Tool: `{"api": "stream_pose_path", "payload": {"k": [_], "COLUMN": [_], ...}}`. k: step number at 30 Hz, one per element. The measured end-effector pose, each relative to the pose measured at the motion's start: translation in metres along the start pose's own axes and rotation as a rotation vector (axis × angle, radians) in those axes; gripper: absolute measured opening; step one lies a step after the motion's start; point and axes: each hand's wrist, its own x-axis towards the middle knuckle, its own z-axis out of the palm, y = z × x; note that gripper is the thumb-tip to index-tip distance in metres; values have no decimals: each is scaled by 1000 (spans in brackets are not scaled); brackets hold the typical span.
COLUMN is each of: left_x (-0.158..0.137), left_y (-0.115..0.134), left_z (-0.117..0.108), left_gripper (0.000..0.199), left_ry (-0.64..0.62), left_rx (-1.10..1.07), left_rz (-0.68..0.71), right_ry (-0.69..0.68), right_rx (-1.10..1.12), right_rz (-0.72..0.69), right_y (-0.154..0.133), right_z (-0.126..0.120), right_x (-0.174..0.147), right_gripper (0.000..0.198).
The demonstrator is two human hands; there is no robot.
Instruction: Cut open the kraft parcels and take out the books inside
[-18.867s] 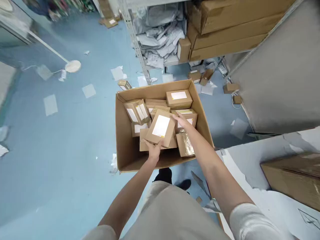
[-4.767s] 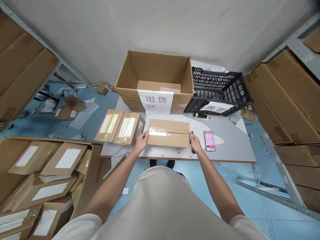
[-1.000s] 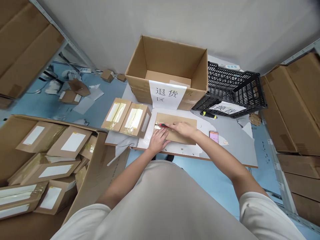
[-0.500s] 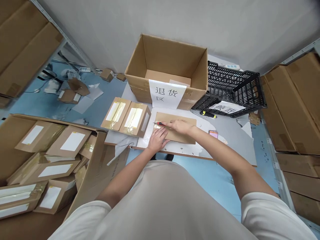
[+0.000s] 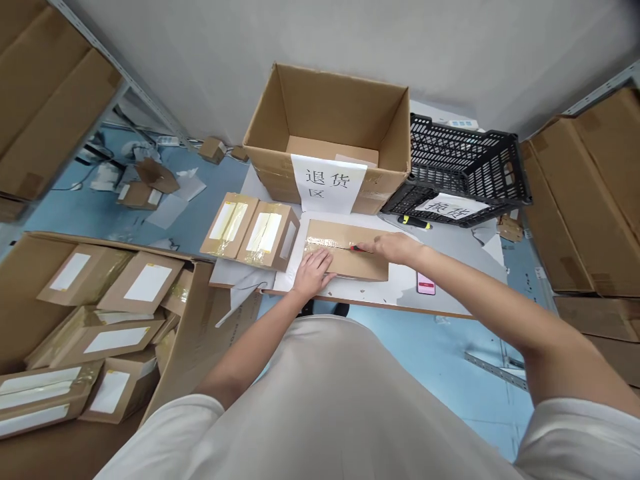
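A taped cardboard box (image 5: 367, 267) lies flat on the table in front of me. My left hand (image 5: 313, 272) rests on its left front part, fingers stretched out over the top. My right hand (image 5: 400, 248) is wrapped around a utility knife (image 5: 356, 249), red and black, whose blade points left along the taped middle seam. Shiny clear tape (image 5: 323, 242) shows on the left of the seam. Two more taped boxes with white labels, a left one (image 5: 230, 225) and a right one (image 5: 267, 235), stand beside it to the left.
A large open carton (image 5: 270, 167) with a paper sign stands behind the box. Right of it is a black plastic crate (image 5: 467, 160). A yellow-black tool (image 5: 415, 222) and a phone (image 5: 425, 283) lie on the table (image 5: 453, 303). A big carton (image 5: 170, 373) full of labelled boxes is at lower left.
My right hand has drawn the knife rightward along the seam, from the box's left end to past its middle. My left hand stays on the box. The view has shifted slightly.
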Motion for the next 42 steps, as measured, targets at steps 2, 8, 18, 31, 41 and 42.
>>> {"api": "stream_pose_path", "payload": {"k": [2, 8, 18, 31, 41, 42], "left_x": [0, 2, 49, 64, 62, 61], "left_y": [-1, 2, -2, -14, -13, -14], "left_z": [1, -1, -33, -33, -34, -33], "left_gripper": [50, 50, 111, 135, 139, 137], "left_ry": [-5, -25, -206, -383, -350, -341], "left_rx": [-12, -32, 136, 200, 185, 178], "left_rz": [-8, -45, -13, -79, -82, -80], "right_ry": [-35, 45, 498, 550, 474, 461], "right_rx": [-22, 167, 1206, 1478, 1387, 1378], "right_rz": [79, 279, 543, 486, 485, 474], "right_y": [25, 88, 24, 12, 14, 15], "right_z": [9, 57, 142, 157, 150, 149], "right_x": [-26, -116, -103, -82, -90, -92], "right_gripper": [57, 49, 62, 67, 63, 63]}}
